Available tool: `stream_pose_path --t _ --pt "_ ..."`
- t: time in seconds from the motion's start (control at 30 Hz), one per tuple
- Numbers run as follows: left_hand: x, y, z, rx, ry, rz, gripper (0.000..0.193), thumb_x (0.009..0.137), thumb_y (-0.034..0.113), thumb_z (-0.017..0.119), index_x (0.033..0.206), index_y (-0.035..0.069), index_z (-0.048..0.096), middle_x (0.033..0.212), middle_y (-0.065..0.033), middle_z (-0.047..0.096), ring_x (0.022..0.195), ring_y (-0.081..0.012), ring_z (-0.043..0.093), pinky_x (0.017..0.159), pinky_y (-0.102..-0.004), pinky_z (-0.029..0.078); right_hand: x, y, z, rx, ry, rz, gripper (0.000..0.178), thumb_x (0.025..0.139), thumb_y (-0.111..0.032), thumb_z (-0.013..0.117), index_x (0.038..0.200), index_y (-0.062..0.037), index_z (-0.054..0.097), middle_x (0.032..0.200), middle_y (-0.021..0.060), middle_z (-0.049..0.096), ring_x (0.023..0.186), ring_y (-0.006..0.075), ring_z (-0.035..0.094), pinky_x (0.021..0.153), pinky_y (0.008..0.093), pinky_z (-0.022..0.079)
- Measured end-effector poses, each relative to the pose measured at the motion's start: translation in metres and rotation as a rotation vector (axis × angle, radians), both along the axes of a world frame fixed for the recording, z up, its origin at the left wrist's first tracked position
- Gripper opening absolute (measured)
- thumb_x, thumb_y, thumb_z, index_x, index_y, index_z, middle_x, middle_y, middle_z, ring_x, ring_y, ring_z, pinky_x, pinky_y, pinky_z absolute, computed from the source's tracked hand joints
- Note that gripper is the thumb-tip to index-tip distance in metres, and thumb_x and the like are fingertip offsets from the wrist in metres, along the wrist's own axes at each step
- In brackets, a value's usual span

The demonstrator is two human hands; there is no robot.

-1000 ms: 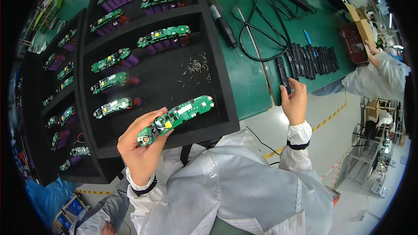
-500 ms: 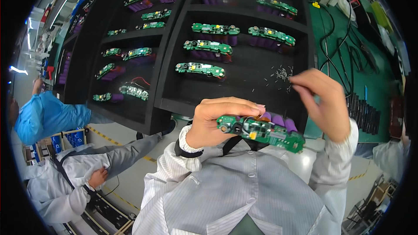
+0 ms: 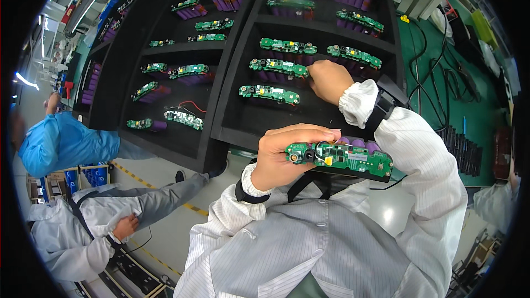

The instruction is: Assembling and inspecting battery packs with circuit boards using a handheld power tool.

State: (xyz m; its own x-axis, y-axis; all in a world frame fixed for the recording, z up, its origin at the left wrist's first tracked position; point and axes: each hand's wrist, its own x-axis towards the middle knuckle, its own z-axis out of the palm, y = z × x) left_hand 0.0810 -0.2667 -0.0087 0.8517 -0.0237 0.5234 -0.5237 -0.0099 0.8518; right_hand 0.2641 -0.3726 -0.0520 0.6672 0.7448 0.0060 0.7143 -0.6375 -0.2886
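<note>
A battery pack with a green circuit board (image 3: 353, 158) along its top and purple cells behind it rests in my left hand (image 3: 284, 154). My left fingers and thumb are closed around its left end, above the front edge of the black tray (image 3: 259, 132). My right hand (image 3: 331, 83) reaches into that tray, curled, with its fingertips beside the right end of another pack's board (image 3: 279, 67). Whatever the right fingers pinch is hidden. Nearer in the same compartment sits a similar pack (image 3: 269, 94); a further one (image 3: 353, 56) stands beyond my right hand.
A second black tray (image 3: 212, 99) at left holds several packs, one board (image 3: 185, 120) with a red wire. Black cables (image 3: 436, 72) and a row of black pieces (image 3: 462, 146) lie on the green table at right. One person in blue (image 3: 55, 143) and another in grey (image 3: 91, 221) are at left.
My right hand has moved left and away from me, from the loose pile of small metal pins to the middle pack. Its arm now covers where the pile lay. My left hand still holds its pack.
</note>
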Motion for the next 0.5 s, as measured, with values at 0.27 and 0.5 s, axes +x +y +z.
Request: stream_pose_path --t 0.27,0.5 --pt "-0.004 -0.005 -0.001 0.018 0.065 0.061 0.043 0.071 -0.012 0.077 0.112 0.001 0.073 0.112 -0.0159 0.074 0.103 -0.0274 0.073 0.091 -0.0345 0.06 -0.008 -0.018 0.014 -0.014 -0.061 0.017 0.014 0.081 -0.008 0.065 0.093 -0.0013 0.07 0.093 0.0194 0.067 0.087 0.0395 0.069 0.076 0.0484 0.057" --pt "0.001 -0.006 0.01 0.162 0.083 0.088 0.04 0.071 -0.01 0.077 0.11 -0.001 0.074 0.111 -0.0168 0.074 0.104 -0.0283 0.073 0.093 -0.0359 0.058 -0.038 -0.119 0.124 0.291 -0.038 -0.064 0.009 0.075 0.005 0.059 0.084 0.0029 0.06 0.075 0.0222 0.064 0.072 0.0394 0.065 0.066 0.0456 0.052"
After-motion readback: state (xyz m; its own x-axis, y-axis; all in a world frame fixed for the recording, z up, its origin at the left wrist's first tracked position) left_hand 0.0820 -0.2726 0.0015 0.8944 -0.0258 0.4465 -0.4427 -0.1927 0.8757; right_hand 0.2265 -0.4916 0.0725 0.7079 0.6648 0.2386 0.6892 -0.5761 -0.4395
